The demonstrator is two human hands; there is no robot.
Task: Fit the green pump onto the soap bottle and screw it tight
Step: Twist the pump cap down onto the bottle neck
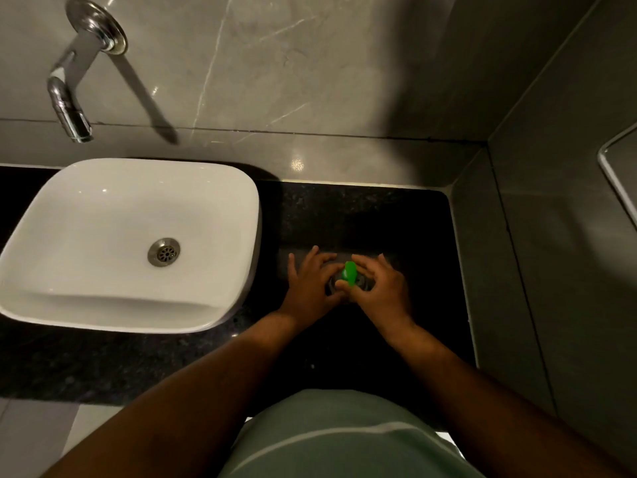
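Green pump (351, 273) sits atop the soap bottle (331, 288) on the dark counter (396, 219), right of the basin (131, 243). Left hand (310, 288) grips the bottle; right hand (382, 291) pinches the pump collar. Fitting appears done; tightening likely remains.

Dark soap bottle (331, 286) mostly hidden beneath both hands; white ceramic basin's (131, 243) left edge cut off by frame.

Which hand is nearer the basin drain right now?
Left. The left hand is on the soap bottle's sink side, closer to the drain. The right hand sits beyond the green pump, toward the side wall.
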